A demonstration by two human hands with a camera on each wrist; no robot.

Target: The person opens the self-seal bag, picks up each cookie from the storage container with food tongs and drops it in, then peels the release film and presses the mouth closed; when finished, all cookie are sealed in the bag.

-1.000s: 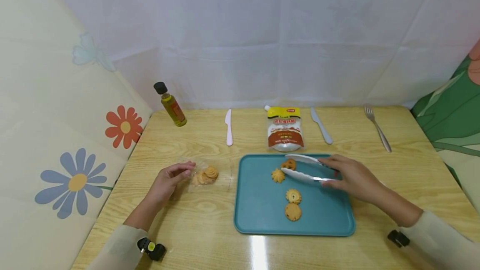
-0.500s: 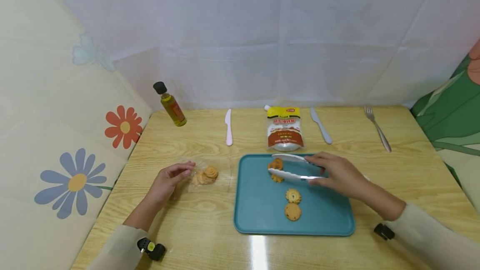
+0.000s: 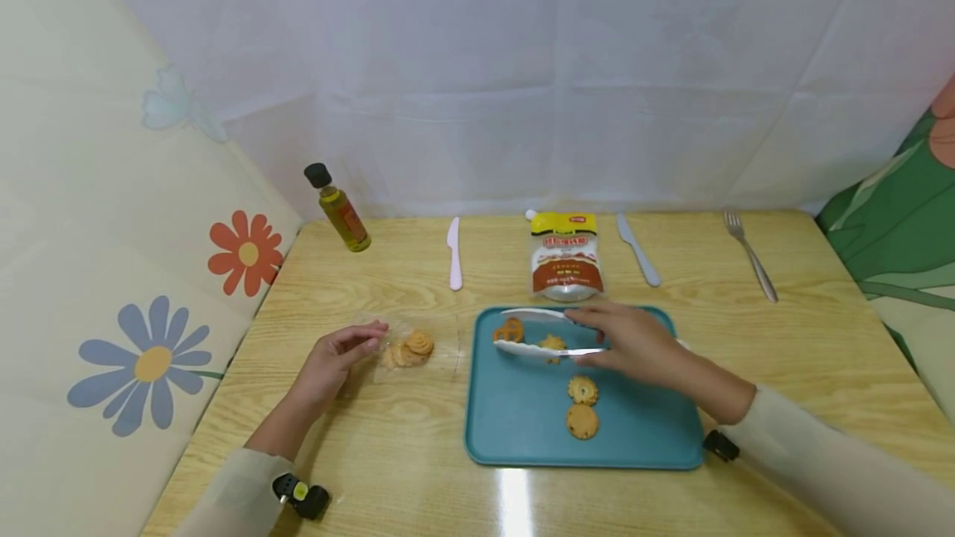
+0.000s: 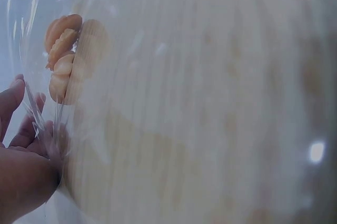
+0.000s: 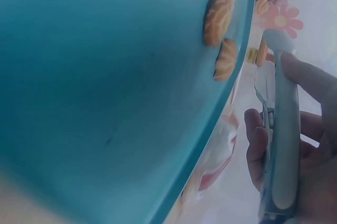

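My left hand (image 3: 336,363) pinches the edge of a clear plastic bag (image 3: 443,346) that lies on the table with several cookies (image 3: 419,343) inside. In the left wrist view the film covers most of the picture. My right hand (image 3: 634,342) grips a pair of tongs (image 3: 531,350), whose white tips are on either side of a pretzel-shaped cookie (image 3: 511,330) at the far left of the teal tray (image 3: 515,433). Between the tong arms, partly covered, is a star-shaped cookie (image 3: 553,341). Nearer me on the tray, a flower-shaped cookie (image 3: 583,390) touches a round cookie (image 3: 582,421).
Along the table's back stand an oil bottle (image 3: 345,218) and a yellow-topped pouch (image 3: 567,259). A pink knife (image 3: 455,255), a grey-blue knife (image 3: 637,251) and a fork (image 3: 752,255) lie there too. A white cloth (image 3: 462,81) hangs behind.
My right hand has moved left with the tongs, and the pretzel-shaped cookie has gone with them, past the star-shaped cookie to the tray's left side. The left hand and bag have stayed put.
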